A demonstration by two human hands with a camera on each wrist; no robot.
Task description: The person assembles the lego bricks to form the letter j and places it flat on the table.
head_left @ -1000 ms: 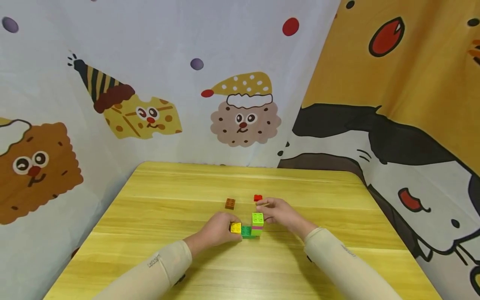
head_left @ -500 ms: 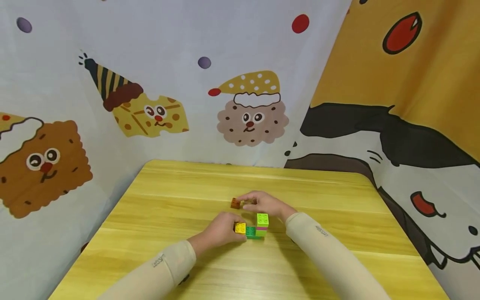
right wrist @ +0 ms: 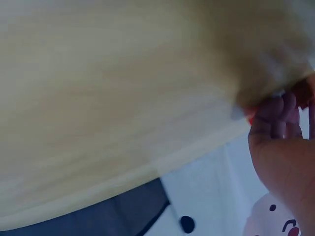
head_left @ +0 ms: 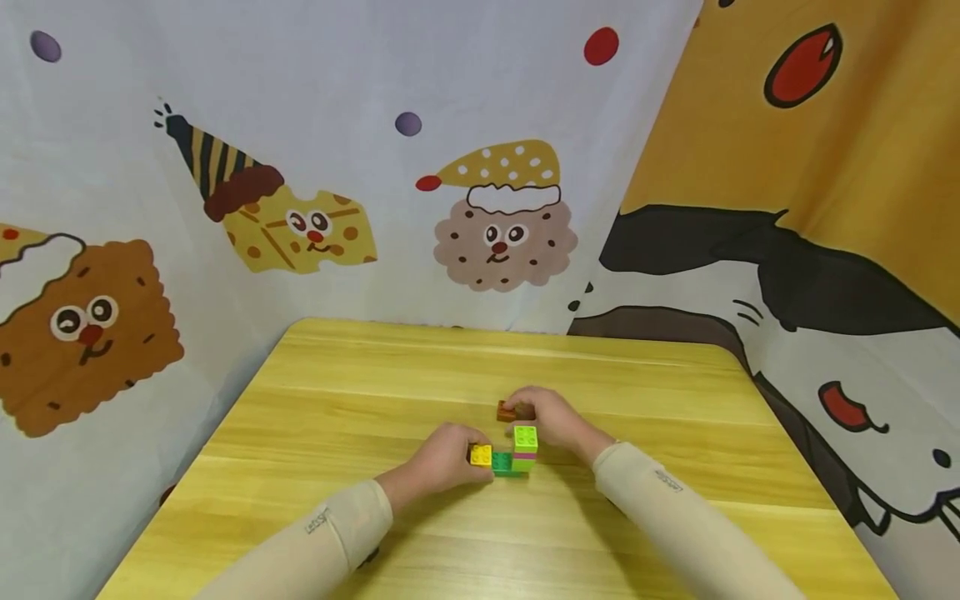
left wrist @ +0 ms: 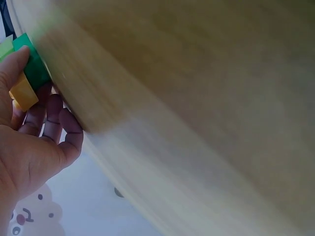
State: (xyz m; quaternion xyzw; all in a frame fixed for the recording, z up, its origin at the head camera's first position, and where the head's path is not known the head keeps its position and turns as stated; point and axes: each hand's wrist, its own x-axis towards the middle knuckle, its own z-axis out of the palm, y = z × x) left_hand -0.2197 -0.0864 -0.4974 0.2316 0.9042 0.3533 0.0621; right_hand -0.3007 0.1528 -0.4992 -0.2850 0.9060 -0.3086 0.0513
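My left hand (head_left: 444, 457) pinches the left end of a small toy-brick build at the yellow brick (head_left: 481, 456). That brick joins a dark green base (head_left: 502, 463), and at the base's right end rises a stack topped by a lime green brick (head_left: 525, 437), with a purple layer below. In the left wrist view, thumb and fingers hold the yellow and green pieces. Behind the build, my right hand (head_left: 553, 417) pinches a brown toy brick (head_left: 506, 411). A red piece (right wrist: 249, 118) shows beside the right fingers in the right wrist view; the head view hides it.
Both hands work over a wooden table (head_left: 360, 375), near its middle. A printed cloth (head_left: 337, 108) with cartoon figures hangs behind the table's far edge and along its sides. The lime green stack stands close in front of the right hand.
My right hand first moved left to the brown brick, then brought it rightward behind the build. The red brick became covered from the head view. My left hand kept its hold.
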